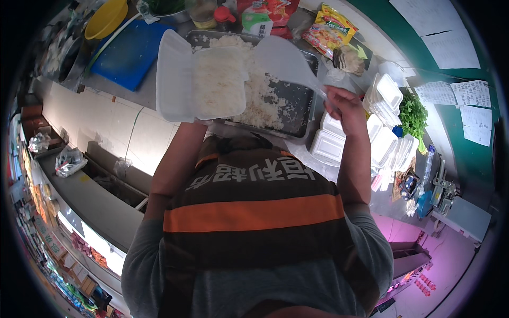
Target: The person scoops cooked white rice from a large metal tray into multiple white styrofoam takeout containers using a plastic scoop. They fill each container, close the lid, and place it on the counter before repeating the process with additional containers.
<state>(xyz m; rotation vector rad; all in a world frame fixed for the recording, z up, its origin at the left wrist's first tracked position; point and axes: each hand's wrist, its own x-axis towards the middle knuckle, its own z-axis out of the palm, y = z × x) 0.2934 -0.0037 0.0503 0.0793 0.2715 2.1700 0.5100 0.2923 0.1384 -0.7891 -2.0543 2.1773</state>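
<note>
An opened white takeaway clamshell box (173,79) is held over the left part of a metal tray (312,103). Pale, slightly browned cooked rice (218,83) fills its base, and its lid hangs open to the left. My left hand (202,121) supports it from below, mostly hidden by the box. My right hand (345,106) grips the handle of a large translucent white plastic scoop (278,57), whose broad blade is over the tray. Loose rice (262,105) covers the tray's middle and far left, while its dark bottom shows at the right.
Stacked white takeaway boxes (329,139) and leafy greens (412,115) are at the right. Behind the tray stand a red-capped bottle (224,16) and food packets (330,33). At the left lie a blue cutting board (125,55) and a yellow bowl (106,19).
</note>
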